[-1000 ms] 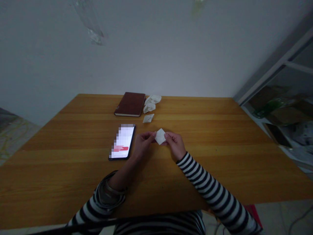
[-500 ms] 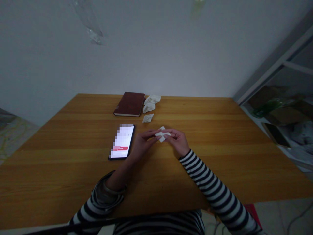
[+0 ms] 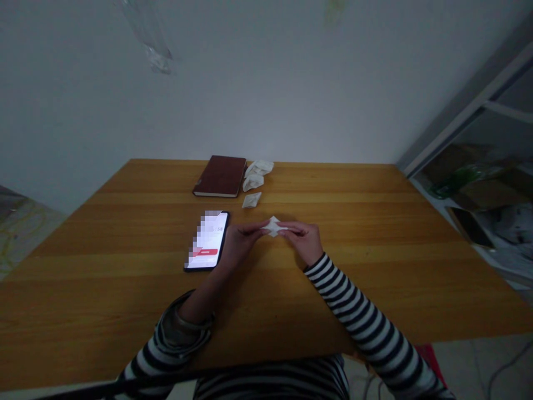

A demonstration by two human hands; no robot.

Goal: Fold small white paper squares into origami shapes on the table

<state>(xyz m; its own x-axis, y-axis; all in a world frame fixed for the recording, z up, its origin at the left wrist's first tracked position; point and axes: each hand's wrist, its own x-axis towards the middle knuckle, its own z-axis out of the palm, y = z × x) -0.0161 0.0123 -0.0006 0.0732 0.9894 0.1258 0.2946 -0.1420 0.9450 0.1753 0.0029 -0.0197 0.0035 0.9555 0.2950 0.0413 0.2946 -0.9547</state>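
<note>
Head cam, dim light.

**Hands:** L hand (image 3: 238, 243) and R hand (image 3: 305, 243) meet at mid tabletop (image 3: 375, 222). Both are closed in a narrow fingertip pinch on one white paper piece (image 3: 273, 226), L on its left end and R on its right end. No other fingers are spread. The wrists sit low. Cannot tell if the knuckles touch the wood.

**Paper:** held between the two hands, just over the tabletop or on it (contact not resolvable). It is right of the phone (image 3: 207, 240) and nearer the person than the other paper.

**Change vs 1 s ago:** the piece then faced the cam as a flat diamond, its full face visible. At 0.5 s ago it was half collapsed under the fingers. Now it is a thin, low sliver with a small peak in the middle, and the hands are a bit farther apart along it.

**Judgement:** the sheet has been folded or flattened on itself and is pulled taut. It is mid-fold, in both hands, not set down.

**Rest:**
- Phone lies flat w/ screen lit, left of the L hand and apart from it.
- Brown notebook (image 3: 220, 176) sits closed at the far edge.
- Three white paper bits (image 3: 253, 182) lie just right of it, in a short row toward the person and well apart from the hands.
- Striped sleeves (image 3: 358, 319) on both arms.
</note>
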